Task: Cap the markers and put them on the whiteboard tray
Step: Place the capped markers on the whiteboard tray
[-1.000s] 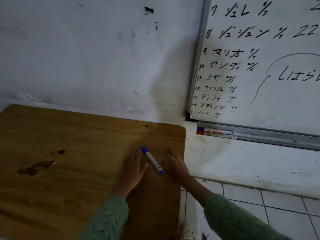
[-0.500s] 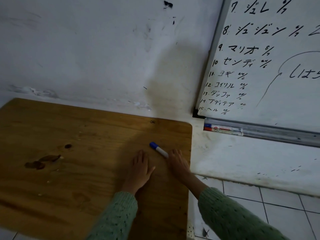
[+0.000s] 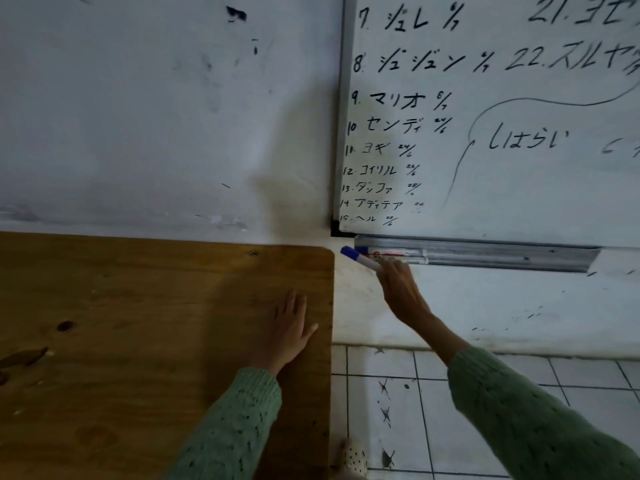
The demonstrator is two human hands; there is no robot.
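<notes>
My right hand grips a white marker with a blue cap, holding it slanted just below the left end of the metal whiteboard tray; the capped end points up and left. Markers with blue and red ends lie in the left part of the tray. My left hand rests flat and empty on the wooden table, fingers slightly apart, near the table's right edge.
The whiteboard above the tray carries black handwriting. A grey-white wall stands behind the table. Right of the table is a white tiled floor, with a spotted slipper at the bottom.
My right hand took the blue-capped marker off the table and carried it up and right to the left end of the tray. My left hand stayed flat on the table.
</notes>
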